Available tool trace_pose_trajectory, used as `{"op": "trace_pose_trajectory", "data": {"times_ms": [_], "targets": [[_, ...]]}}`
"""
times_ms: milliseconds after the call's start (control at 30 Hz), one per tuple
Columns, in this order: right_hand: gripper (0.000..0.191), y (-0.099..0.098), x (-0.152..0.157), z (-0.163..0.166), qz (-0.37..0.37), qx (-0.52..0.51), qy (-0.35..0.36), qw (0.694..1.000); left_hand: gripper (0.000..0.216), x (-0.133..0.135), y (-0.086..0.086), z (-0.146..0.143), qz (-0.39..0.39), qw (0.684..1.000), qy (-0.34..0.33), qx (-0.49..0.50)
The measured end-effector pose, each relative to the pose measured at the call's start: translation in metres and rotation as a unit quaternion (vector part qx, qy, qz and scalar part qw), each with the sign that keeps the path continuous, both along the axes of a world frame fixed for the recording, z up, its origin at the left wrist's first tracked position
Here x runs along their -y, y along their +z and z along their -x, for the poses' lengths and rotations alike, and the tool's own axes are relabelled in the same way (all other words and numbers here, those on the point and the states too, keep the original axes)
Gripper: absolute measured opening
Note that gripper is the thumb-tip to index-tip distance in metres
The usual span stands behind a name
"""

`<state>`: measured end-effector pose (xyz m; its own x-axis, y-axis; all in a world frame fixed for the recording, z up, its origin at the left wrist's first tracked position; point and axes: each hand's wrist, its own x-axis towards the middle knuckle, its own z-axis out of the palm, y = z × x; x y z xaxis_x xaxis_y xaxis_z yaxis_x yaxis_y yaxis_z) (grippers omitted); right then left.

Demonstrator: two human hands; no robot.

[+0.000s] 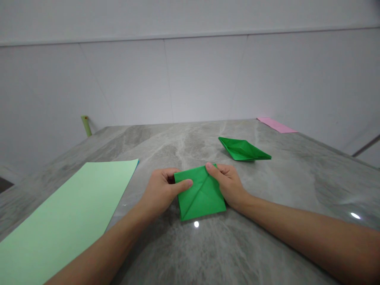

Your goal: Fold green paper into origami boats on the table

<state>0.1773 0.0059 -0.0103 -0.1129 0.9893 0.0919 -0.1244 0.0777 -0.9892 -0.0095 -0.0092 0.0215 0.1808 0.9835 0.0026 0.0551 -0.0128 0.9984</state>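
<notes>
Between my two hands is a folded green paper square (202,200), with a diagonal crease running from its lower left corner to its upper right. My left hand (164,190) pinches its left edge, thumb on the front face and fingers behind. At the upper right corner, my right hand (228,183) grips the paper with the thumb on top; its other fingers are mostly hidden behind. Beyond my right hand, a folded green paper boat (245,150) lies on the grey marbled table (178,146).
Pale green paper sheets (77,202) lie on the left, partly under my left forearm. A pink paper (277,125) rests at the far right edge. A light green strip (86,126) stands by the white wall (196,79) at the far left.
</notes>
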Motion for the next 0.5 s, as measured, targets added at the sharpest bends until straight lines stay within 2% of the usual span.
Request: {"op": "trace_pose_trajectory", "data": {"times_ms": [200,367,500], "targets": [[0.057,0.0,-0.001,0.002,0.001,-0.018,-0.019,1.0,0.017,-0.003,-0.011,-0.002,0.03,0.998,0.008,0.055],[0.058,0.001,-0.001,0.003,-0.009,0.007,-0.032,0.999,0.029,-0.001,-0.022,-0.007,0.096,0.986,-0.052,0.129],[0.06,0.003,0.0,0.003,-0.03,0.024,-0.028,0.999,0.032,0.003,-0.023,-0.012,0.125,0.984,-0.047,0.12]]}}
